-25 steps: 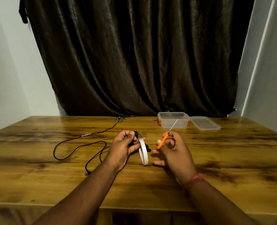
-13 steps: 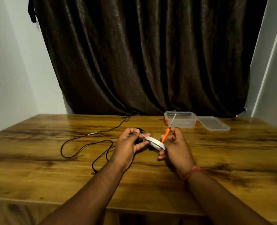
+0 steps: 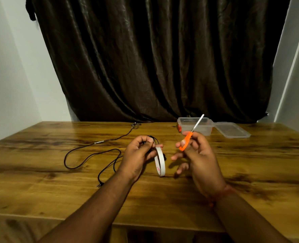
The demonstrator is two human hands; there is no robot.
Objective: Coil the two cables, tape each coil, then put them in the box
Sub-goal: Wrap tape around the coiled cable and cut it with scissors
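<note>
fingers [image 3: 146,140] of left hand [image 3: 136,155] gripping coiled cable [image 3: 153,138], tape roll [image 3: 160,161] hanging

Pulling right hand [image 3: 197,155] away from left hand [image 3: 139,155], gap now opening between them where half second ago both were meeting at tape roll [image 3: 160,162]. Lifting scissors [image 3: 191,133] up and rightward, blade tip now crossing in front of box [image 3: 196,126]. Letting tape roll swing back down, hanging on edge from left hand instead of lying tilted between hands. Spreading lower right fingers [image 3: 177,156] loosely.
</note>
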